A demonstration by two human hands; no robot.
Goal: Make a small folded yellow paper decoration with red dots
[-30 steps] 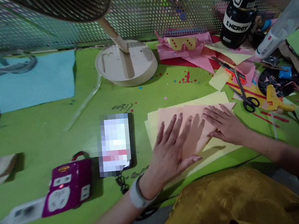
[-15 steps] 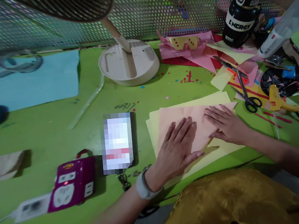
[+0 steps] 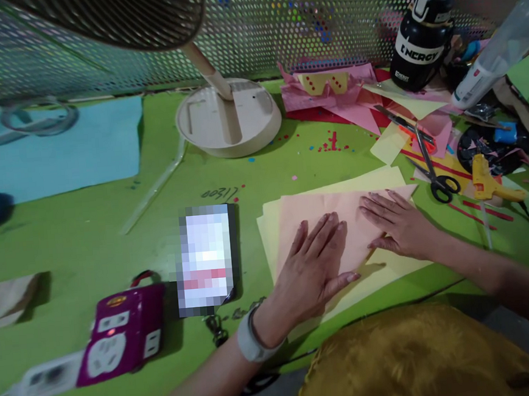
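Observation:
A folded sheet of pink paper (image 3: 300, 210), with a pointed corner at its right, lies on top of yellow paper sheets (image 3: 404, 263). Flat on the left part of the pink sheet is my left hand (image 3: 317, 258), fingers stretched out and thumb spread to the right. My right hand (image 3: 395, 224) presses the sheet near its right corner, also with the fingers extended. Both palms face down, and neither hand grips anything. Parts of the pink paper are hidden under the hands.
Left of the papers lies a phone (image 3: 207, 257) with a lit, blurred screen, beside a purple power adapter (image 3: 123, 331). Scissors (image 3: 431, 172) and a yellow glue gun (image 3: 492, 183) rest at the right. Behind stand a fan base (image 3: 229, 130) and a black bottle (image 3: 420, 45).
The camera view has shifted slightly, so the whole scene sits a little lower and further left. Both hands keep their places on the pink paper.

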